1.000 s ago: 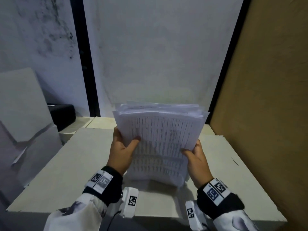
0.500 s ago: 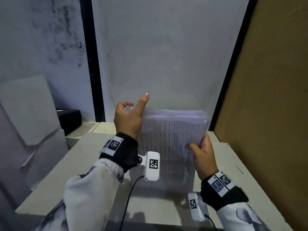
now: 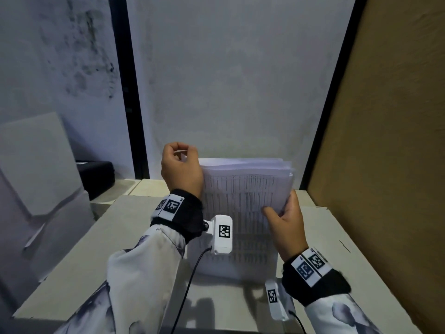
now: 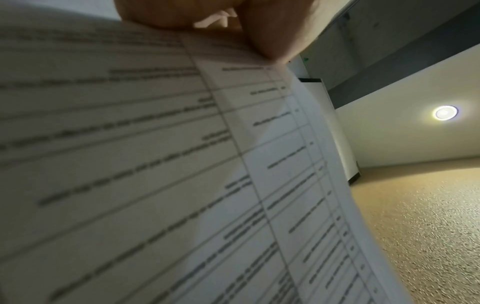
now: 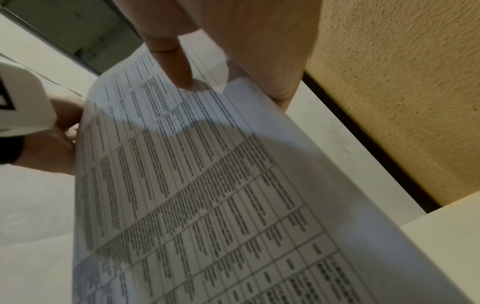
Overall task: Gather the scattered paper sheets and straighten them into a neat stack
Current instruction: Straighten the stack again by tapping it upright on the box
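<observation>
A thick stack of printed paper sheets [image 3: 240, 201] stands upright on its bottom edge on the pale table [image 3: 115, 237]. My right hand [image 3: 284, 220] grips its right edge, thumb on the front sheet and fingers behind. My left hand [image 3: 180, 165] is curled at the stack's upper left corner. In the left wrist view its fingers [image 4: 259, 37] pinch the top of the sheets [image 4: 155, 164]. The right wrist view shows my right thumb [image 5: 176, 67] pressed on the printed front sheet [image 5: 207, 185], with my left hand [image 5: 59, 148] at the far edge.
A brown board [image 3: 385, 165] walls the table's right side, close to the stack. Grey boards [image 3: 36, 165] lean at the left, with a black box [image 3: 96, 174] behind them. A white wall stands right behind the stack.
My left hand rose from mid-height on the stack's left edge to its top left corner, stretched a finger over the top, then curled. The top edges look more even. My right hand kept its grip.
</observation>
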Demonstrator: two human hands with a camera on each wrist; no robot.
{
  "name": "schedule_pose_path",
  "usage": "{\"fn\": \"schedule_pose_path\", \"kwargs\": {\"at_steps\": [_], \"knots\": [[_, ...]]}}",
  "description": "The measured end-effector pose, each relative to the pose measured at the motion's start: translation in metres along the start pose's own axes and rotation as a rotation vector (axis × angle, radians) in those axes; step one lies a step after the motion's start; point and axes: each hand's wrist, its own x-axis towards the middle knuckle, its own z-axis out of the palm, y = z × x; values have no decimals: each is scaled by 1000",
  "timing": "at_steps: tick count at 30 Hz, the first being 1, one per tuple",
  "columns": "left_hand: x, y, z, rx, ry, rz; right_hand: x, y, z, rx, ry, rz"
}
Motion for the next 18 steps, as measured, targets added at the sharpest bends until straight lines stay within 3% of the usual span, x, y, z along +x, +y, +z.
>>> {"fn": "schedule_pose_path", "kwargs": {"at_steps": [4,7,12,15,16,18], "knots": [[14,-5,-1,41,60,-18,2,3,0,-4,-46,15],[18,-6,-1,6,62,-112,3,6,-1,41,-86,45],[3,-7,-16,-183,-376,-98,5,9,-8,126,-13,34],[-8,-34,-45,-70,-706,-200,6,11,-13,167,73,53],[-16,-43,-51,45,-769,-192,5,10,-12,172,80,63],[-33,-59,-54,149,-719,-151,0,5,-7,148,68,72]]}}
